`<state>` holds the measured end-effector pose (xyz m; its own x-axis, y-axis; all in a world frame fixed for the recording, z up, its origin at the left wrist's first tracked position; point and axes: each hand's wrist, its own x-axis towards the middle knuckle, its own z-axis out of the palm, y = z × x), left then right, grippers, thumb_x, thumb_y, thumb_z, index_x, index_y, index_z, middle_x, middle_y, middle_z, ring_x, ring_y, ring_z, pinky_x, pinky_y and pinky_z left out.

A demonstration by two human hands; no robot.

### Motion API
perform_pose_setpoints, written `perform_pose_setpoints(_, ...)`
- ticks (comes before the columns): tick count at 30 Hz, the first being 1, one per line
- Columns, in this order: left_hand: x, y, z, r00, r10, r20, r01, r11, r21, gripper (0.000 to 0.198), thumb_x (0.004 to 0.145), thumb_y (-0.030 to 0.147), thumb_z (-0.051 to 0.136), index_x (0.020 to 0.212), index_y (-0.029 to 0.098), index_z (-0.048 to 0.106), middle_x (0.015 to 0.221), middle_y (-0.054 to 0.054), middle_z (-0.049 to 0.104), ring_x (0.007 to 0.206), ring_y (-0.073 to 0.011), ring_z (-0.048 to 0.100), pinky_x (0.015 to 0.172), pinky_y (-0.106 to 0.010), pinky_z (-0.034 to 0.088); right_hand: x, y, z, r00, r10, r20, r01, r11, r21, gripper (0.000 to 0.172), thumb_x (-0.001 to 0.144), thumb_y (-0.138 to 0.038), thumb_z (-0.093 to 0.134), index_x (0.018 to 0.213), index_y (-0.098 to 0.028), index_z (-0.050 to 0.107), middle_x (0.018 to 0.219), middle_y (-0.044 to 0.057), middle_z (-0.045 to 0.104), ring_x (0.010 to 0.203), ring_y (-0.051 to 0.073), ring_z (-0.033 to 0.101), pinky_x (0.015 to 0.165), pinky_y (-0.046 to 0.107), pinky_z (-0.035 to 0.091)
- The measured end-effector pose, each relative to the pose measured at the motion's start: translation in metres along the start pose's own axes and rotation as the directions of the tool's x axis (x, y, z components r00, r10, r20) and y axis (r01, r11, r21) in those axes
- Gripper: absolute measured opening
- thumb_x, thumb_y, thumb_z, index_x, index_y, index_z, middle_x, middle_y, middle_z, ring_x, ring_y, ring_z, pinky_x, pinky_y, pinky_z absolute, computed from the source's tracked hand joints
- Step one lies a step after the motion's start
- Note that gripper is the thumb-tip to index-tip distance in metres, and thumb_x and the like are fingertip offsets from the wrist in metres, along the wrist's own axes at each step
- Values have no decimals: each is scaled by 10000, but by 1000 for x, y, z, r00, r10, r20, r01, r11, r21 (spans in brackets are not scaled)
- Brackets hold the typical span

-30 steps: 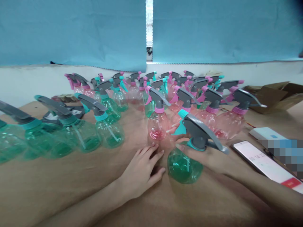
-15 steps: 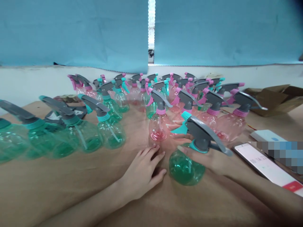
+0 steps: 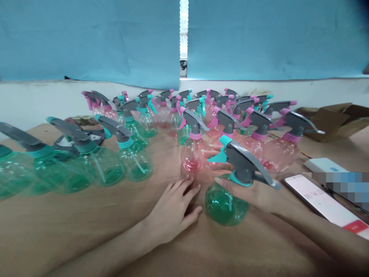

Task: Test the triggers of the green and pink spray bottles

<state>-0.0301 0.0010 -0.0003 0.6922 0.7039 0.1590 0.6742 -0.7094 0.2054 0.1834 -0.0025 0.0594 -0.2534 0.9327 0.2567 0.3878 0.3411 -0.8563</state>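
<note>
My right hand (image 3: 256,198) is wrapped round the upper body of a green spray bottle (image 3: 226,206), its thumb across the near side and its other fingers partly hidden behind. The bottle leans, with its grey trigger head and turquoise nozzle pointing up and to the left. Some green liquid shows in the bottom. My left hand (image 3: 174,209) lies on the table, palm down and fingers spread, just left of that bottle and apart from it. Beyond its fingertips stands a pink spray bottle (image 3: 192,156) with a pink collar.
Several green spray bottles (image 3: 135,163) form a row on the left. Many pink and green ones crowd the back, before a white wall and blue curtains (image 3: 92,42). On the right lie a phone (image 3: 317,200), a white box (image 3: 325,165) and an open cardboard box (image 3: 334,121).
</note>
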Motion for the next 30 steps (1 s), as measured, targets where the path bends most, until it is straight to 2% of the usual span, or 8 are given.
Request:
perform_pose_setpoints(3, 0, 0, 0, 1000, -6, 18, 6, 1000, 12, 484, 921, 388, 513, 1349, 166, 470, 1381, -139, 478, 1265, -313, 426, 1022, -499, 359, 1, -1, 0, 1000, 8, 16, -7, 1000, -30, 135, 784, -364, 562, 815, -245, 618, 907, 30, 746, 845, 226, 717, 782, 373, 591)
perform_pose_setpoints(7, -1, -1, 1, 1000, -3, 25, 2, 1000, 24, 486, 926, 395, 506, 1349, 157, 469, 1385, -145, 471, 1268, -314, 418, 1025, -501, 354, 1, 0, 0, 1000, 17, 16, -16, 999, -46, 138, 784, -359, 564, 851, -256, 626, 937, 27, 740, 869, 236, 711, 815, 399, 581)
perform_pose_setpoints(11, -1, 0, 0, 1000, -3, 11, 3, 1000, 20, 480, 922, 394, 515, 1340, 161, 479, 1373, -142, 483, 1263, -314, 426, 1029, -495, 353, 0, -3, 0, 999, 22, -29, -23, 999, -41, 214, 750, -391, 567, 903, -261, 640, 902, 43, 739, 863, 268, 713, 765, 426, 598)
perform_pose_setpoints(18, -1, 0, 2, 1000, -2, -12, 2, 1000, -15, 469, 913, 370, 531, 1330, 163, 475, 1370, -149, 479, 1262, -317, 425, 1023, -501, 353, 1, 3, 7, 995, 49, -87, -49, 999, 2, 182, 745, -380, 593, 868, -247, 616, 855, 38, 748, 779, 246, 726, 685, 364, 613)
perform_pose_setpoints(21, -2, 0, 2, 999, 4, -39, -8, 996, -93, 545, 862, 347, 593, 1347, 158, 431, 1358, -153, 480, 1248, -315, 439, 1023, -490, 357, 1, 2, 9, 990, 60, -126, -61, 998, -6, 188, 731, -399, 630, 834, -242, 628, 826, 30, 752, 729, 231, 722, 641, 357, 609)
perform_pose_setpoints(25, -4, 4, -2, 995, 44, -93, -66, 967, -248, 784, 738, 383, 711, 1383, 165, 323, 1357, -154, 460, 1232, -324, 445, 1015, -481, 370, 3, -14, 11, 990, 44, -133, -55, 996, -76, 170, 728, -414, 617, 746, -246, 635, 722, 24, 727, 693, 227, 702, 634, 373, 583)
perform_pose_setpoints(28, -4, 9, -4, 990, 5, -139, -52, 941, -333, 894, 685, 474, 759, 1380, 174, 284, 1339, -161, 460, 1211, -340, 459, 993, -490, 389, 6, -26, 19, 990, 76, -118, -89, 989, -116, 211, 719, -450, 624, 661, -248, 605, 639, 25, 683, 614, 230, 667, 551, 377, 547)
perform_pose_setpoints(30, -5, 11, -5, 985, -44, -168, -24, 923, -384, 875, 685, 510, 755, 1359, 187, 298, 1312, -153, 479, 1195, -344, 473, 980, -499, 399, 9, -27, 29, 988, 82, -134, -96, 990, -105, 246, 721, -477, 632, 657, -241, 607, 614, 21, 660, 583, 222, 637, 522, 372, 520)
